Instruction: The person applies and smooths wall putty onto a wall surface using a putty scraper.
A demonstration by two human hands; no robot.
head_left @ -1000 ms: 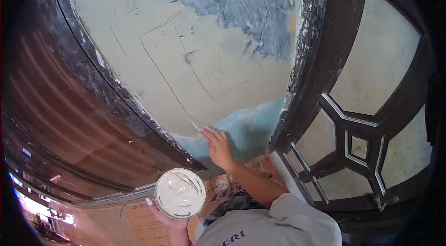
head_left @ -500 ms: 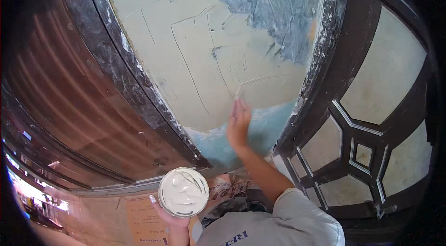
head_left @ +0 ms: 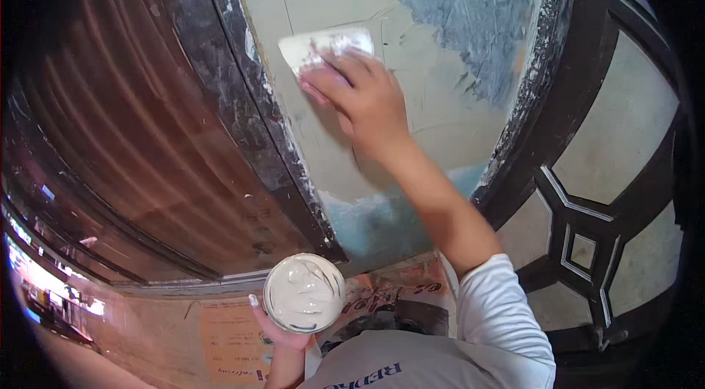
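While the left hand [head_left: 283, 336] supported a round tub [head_left: 266, 282] of pale paste [head_left: 305, 292] close in front of the torso, the right arm [head_left: 448, 205] reached forward and to the left across a beige wall panel [head_left: 437, 121]. The right forearm ran diagonally from a short sleeve [head_left: 507, 315] at the lower right, and the right hand [head_left: 360, 99] was turned with its back toward the viewer. Its fingers were closed around the near edge of a flat, whitish scraper [head_left: 323, 45], leaving the broad end exposed. The scraper was positioned over the panel's upper left portion; motion blur concealed whether its edge made contact. The left thumb stood upright against the tub's side, white at its tip; the remaining fingers were hidden beneath, so their spread could not be told. A dark frame [head_left: 294, 168] bordered the panel on the left, and a light-blue area [head_left: 396, 231] lay along its bottom.
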